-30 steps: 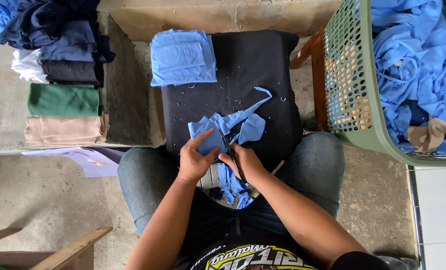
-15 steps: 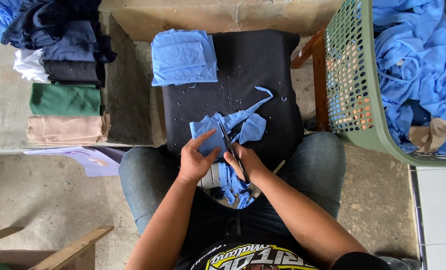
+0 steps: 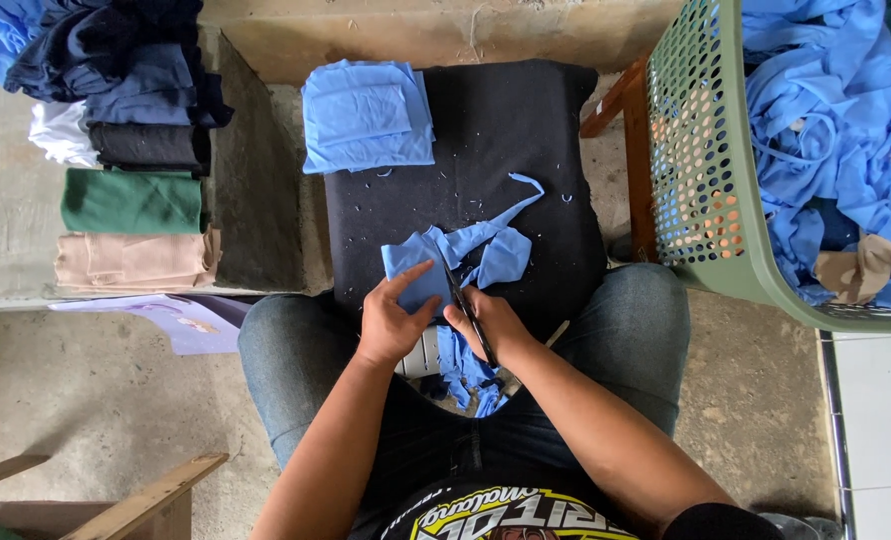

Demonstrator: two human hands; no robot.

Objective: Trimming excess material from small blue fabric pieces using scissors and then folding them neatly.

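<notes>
Holding scissors point(image 3: 466, 305) pointing away, blue cloth point(image 3: 436, 268)

Tabletop point(image 3: 556, 150): black padded surface, sits directly ahead of both hands, specked with small blue snippets. Directly on it: blue fabric piece point(image 3: 466, 255) with a thin strip trailing up-right, lying under and just beyond the left hand point(image 3: 394, 322) and right hand point(image 3: 488, 322); its lower end hangs off the near edge between the knees. Folded blue stack point(image 3: 366, 115) on the far left corner, well beyond the left hand, overhanging the edge. Concrete floor point(image 3: 96, 400) left of the left hand carries a pale purple sheet point(image 3: 181, 315).
</notes>
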